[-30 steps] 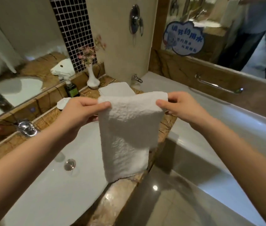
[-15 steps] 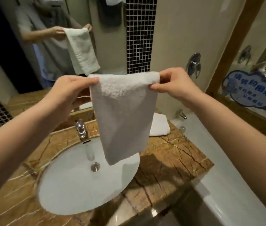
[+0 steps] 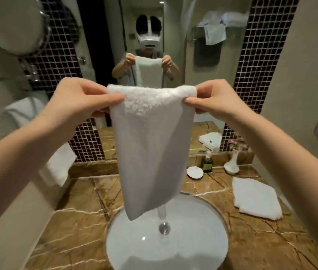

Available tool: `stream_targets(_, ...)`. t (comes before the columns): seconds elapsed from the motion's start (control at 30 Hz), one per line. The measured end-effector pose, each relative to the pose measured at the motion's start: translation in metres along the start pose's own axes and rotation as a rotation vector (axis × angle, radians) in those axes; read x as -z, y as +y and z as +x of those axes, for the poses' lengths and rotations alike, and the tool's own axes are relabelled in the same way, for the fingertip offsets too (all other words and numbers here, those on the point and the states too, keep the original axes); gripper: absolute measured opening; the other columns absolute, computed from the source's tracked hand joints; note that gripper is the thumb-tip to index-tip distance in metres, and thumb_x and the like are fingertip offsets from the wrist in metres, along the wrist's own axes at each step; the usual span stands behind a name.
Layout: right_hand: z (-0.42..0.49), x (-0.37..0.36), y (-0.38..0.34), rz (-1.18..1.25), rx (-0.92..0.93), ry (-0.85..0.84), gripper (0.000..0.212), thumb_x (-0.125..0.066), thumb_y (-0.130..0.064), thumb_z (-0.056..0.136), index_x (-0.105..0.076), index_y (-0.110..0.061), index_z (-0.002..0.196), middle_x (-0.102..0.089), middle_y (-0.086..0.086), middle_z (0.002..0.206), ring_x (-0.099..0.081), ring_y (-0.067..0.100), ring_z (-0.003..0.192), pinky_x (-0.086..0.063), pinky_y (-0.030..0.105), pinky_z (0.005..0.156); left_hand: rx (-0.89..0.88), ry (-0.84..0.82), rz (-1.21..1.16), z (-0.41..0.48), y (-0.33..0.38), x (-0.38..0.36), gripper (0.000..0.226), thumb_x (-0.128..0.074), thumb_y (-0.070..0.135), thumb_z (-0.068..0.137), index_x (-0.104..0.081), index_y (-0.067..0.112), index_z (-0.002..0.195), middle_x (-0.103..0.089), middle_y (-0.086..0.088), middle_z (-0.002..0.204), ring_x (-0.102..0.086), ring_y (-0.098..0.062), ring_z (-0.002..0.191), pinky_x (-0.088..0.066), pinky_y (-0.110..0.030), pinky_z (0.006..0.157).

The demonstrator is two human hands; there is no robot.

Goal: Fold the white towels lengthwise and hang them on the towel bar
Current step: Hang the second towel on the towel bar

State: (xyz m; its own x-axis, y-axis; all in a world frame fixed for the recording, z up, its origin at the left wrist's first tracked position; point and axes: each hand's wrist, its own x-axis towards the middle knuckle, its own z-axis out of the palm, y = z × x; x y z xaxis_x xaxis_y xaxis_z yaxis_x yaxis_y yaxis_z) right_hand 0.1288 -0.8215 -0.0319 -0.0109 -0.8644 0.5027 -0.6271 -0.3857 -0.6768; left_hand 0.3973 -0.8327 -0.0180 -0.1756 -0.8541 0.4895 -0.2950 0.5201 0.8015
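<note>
A white towel (image 3: 150, 152), folded into a long narrow strip, hangs in the air above the sink. My left hand (image 3: 80, 100) pinches its top left corner and my right hand (image 3: 210, 100) pinches its top right corner. A second white towel (image 3: 255, 197) lies folded flat on the marble counter at the right. Another white towel (image 3: 57, 166) hangs at the left wall, its bar hidden behind my left arm.
A white round sink (image 3: 166, 242) sits in the brown marble counter (image 3: 80, 221) below the towel. A small dish (image 3: 194, 172), a dark bottle (image 3: 207, 162) and a white vase (image 3: 232, 164) stand at the back right. The mirror (image 3: 154, 36) ahead reflects the person.
The view has swung left from the bathtub to face the mirror and sink. Both hands have kept hold of the towel's top corners and carried it along.
</note>
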Motion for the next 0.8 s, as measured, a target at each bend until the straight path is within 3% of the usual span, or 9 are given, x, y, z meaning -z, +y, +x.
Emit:
stream_targets(0.13,0.037,-0.021,-0.015,0.049,0.128,-0.09,0.032,-0.073,-0.026,0.081,-0.071,0.005,0.085,-0.069,0.023,0.082,-0.066,0.036,0.082,-0.054,0.05,0.078,0.053,0.102,0.056,-0.003,0.003,0.033,0.011,-0.076,0.028,0.073,-0.076,0.017,0.075,-0.072,-0.001,0.069,-0.066,-0.006,0.067,-0.052,-0.016,0.058)
stream_targets(0.2,0.056,-0.03,-0.024,0.083,0.214,-0.15,0.036,-0.073,-0.027,0.081,-0.069,0.008,0.085,-0.069,0.023,0.079,-0.067,0.033,0.075,-0.055,0.046,0.075,0.077,0.166,0.075,-0.007,0.009,0.046,0.013,-0.076,0.029,0.071,-0.075,0.016,0.073,-0.07,0.003,0.064,-0.064,-0.002,0.061,-0.049,-0.013,0.055)
stream_targets(0.3,0.084,-0.046,-0.038,0.146,0.312,-0.225,0.034,-0.072,-0.028,0.082,-0.068,0.006,0.081,-0.064,0.01,0.067,-0.059,0.011,0.061,-0.055,0.035,0.069,0.129,0.299,0.129,-0.015,0.019,0.063,0.017,-0.077,0.038,0.062,-0.076,0.022,0.067,-0.071,0.004,0.065,-0.064,-0.004,0.061,-0.05,-0.016,0.058)
stream_targets(0.4,0.106,-0.066,-0.055,0.206,0.406,-0.304,0.036,-0.071,-0.029,0.083,-0.066,0.006,0.078,-0.06,0.004,0.061,-0.056,0.007,0.058,-0.052,0.026,0.063,0.178,0.424,0.175,-0.026,0.031,0.075,0.013,-0.076,0.033,0.065,-0.074,0.019,0.064,-0.068,0.007,0.059,-0.062,-0.002,0.055,-0.048,-0.012,0.054)
stream_targets(0.47,0.115,-0.082,-0.065,0.253,0.458,-0.363,0.034,-0.071,-0.03,0.083,-0.067,0.004,0.077,-0.062,0.006,0.063,-0.058,0.008,0.059,-0.051,0.026,0.063,0.212,0.5,0.188,-0.036,0.039,0.082,0.016,-0.075,0.029,0.064,-0.073,0.014,0.071,-0.068,0.006,0.058,-0.061,-0.002,0.054,-0.048,-0.011,0.053)
stream_targets(0.6,0.121,-0.116,-0.084,0.357,0.537,-0.47,0.037,-0.072,-0.029,0.082,-0.067,0.007,0.081,-0.068,0.024,0.078,-0.06,0.018,0.066,-0.055,0.041,0.07,0.311,0.618,0.263,-0.064,0.051,0.097,0.019,-0.078,0.022,0.066,-0.073,0.009,0.08,-0.069,0.001,0.066,-0.061,-0.003,0.058,-0.048,-0.012,0.055)
stream_targets(0.73,0.116,-0.145,-0.106,0.429,0.602,-0.544,0.037,-0.072,-0.028,0.082,-0.067,0.008,0.083,-0.068,0.025,0.081,-0.061,0.013,0.065,-0.054,0.029,0.065,0.38,0.704,0.36,-0.09,0.062,0.107,0.014,-0.078,0.017,0.07,-0.074,0.008,0.081,-0.068,-0.003,0.072,-0.06,-0.003,0.06,-0.047,-0.012,0.057)
stream_targets(0.8,0.114,-0.159,-0.116,0.456,0.619,-0.568,0.036,-0.071,-0.028,0.082,-0.068,0.007,0.084,-0.07,0.022,0.081,-0.063,0.014,0.066,-0.056,0.033,0.069,0.4,0.746,0.405,-0.1,0.069,0.113,0.015,-0.078,0.018,0.071,-0.073,0.008,0.082,-0.067,-0.002,0.071,-0.06,-0.001,0.058,-0.047,-0.011,0.057)
